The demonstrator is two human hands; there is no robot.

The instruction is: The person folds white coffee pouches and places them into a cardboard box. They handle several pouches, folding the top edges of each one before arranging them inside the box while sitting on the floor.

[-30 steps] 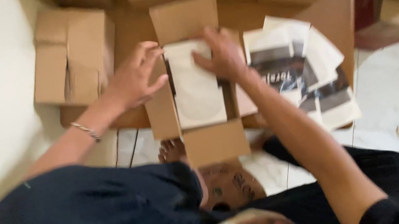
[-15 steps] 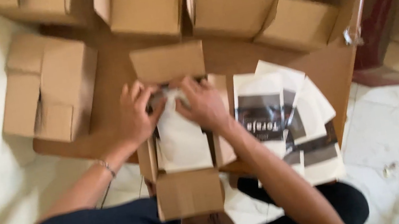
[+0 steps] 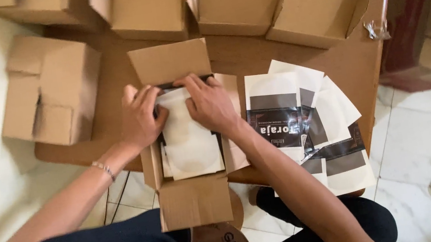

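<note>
Pressing a white pouch [image 3: 190,142] down into the open cardboard box [image 3: 193,199], both hands lie flat on its upper end. The left hand [image 3: 142,121] and right hand [image 3: 212,104] grasp nothing, fingers spread. The pouch sits inside already; the flaps are not closed. More pouches [image 3: 314,122] wait beside on the brown board [image 3: 344,60].

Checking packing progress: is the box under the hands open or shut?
Open. The small cardboard box has its flaps spread outward, and both the left hand and right hand press a white pouch inside it.
</note>
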